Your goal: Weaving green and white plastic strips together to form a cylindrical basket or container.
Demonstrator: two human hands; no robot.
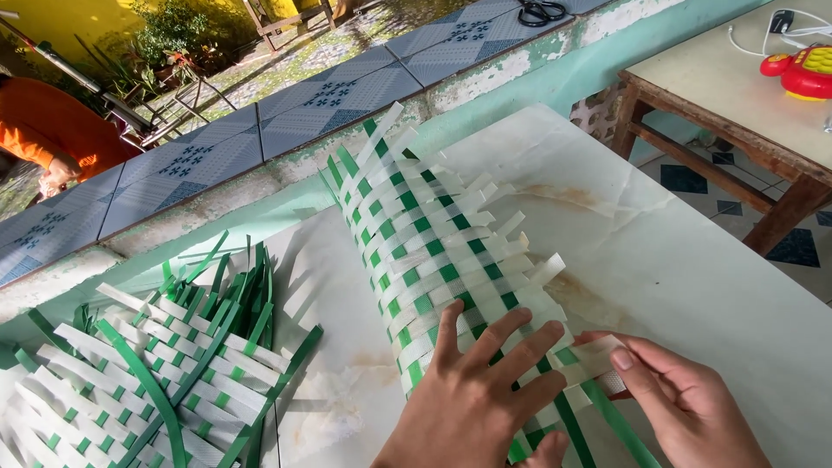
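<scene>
The woven mat (pixel 433 234) is pressed flat by the spread left hand (pixel 472 394); at the mat's right edge, a white strip (pixel 598 357) is pinched by the right hand (pixel 685 403).

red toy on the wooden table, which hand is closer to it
Right. The right hand lies below the red toy at the mat's right edge; the left hand lies further left.

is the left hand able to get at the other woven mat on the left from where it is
Probably yes: the left hand lies flat on the green-and-white woven piece, holding nothing, and only bare white tabletop separates it from the second woven mat.
</scene>
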